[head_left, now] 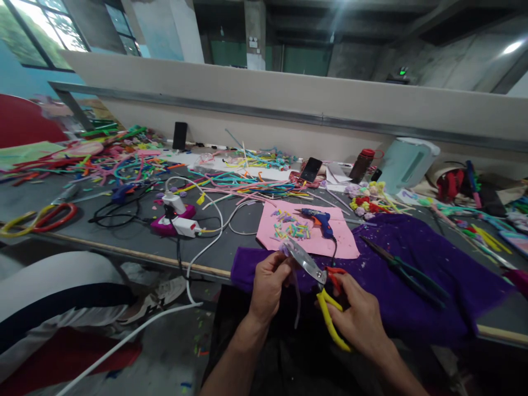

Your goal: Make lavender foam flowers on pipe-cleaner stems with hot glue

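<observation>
My left hand [268, 283] pinches a pale purple fuzzy craft stem [297, 302], bunched at the top, with its tail hanging below the fingers. In my right hand [358, 311] is a pair of scissors [309, 265] with one red and one yellow handle. The blades point up and left and lie right by the purple bunch; whether they touch it I cannot tell. Just beyond, a pink sheet [346, 243] carries small pastel cut pieces [295, 228] and a blue and orange glue gun [317, 219].
A purple cloth [416, 234] drapes over the table edge, bearing a long tool with dark green handles [416, 280]. Leftward are a power strip [175, 220], white cable [208, 247] and another pair of scissors [55, 217]. A seated person's leg [61, 291] is at left.
</observation>
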### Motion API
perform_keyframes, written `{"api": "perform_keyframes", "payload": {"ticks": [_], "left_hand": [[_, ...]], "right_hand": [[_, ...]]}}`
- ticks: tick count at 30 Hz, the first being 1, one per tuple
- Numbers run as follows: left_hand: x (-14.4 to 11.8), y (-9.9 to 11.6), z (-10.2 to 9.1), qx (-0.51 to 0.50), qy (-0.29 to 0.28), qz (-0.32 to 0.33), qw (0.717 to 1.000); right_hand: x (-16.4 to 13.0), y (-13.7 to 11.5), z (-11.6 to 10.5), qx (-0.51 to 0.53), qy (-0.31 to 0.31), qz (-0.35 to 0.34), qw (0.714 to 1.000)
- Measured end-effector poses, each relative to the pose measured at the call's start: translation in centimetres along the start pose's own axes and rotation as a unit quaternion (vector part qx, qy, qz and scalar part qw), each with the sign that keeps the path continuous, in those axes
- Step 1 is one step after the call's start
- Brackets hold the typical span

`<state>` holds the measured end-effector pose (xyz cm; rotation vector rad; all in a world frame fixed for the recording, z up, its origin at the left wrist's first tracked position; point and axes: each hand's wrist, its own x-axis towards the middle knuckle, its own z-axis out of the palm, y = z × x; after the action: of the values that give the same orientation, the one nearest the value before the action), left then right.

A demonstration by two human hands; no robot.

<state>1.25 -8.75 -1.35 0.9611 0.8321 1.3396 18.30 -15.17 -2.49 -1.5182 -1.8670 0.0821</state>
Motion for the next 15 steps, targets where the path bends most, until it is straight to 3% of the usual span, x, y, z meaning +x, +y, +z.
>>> {"api": "perform_keyframes", "payload": {"ticks": [15], "left_hand": [[-0.06,-0.12,-0.08,0.005,0.005,-0.016,1.000]], "right_hand": [[-0.08,0.00,0.06,0.016,0.016,-0.033,0.999]]}}
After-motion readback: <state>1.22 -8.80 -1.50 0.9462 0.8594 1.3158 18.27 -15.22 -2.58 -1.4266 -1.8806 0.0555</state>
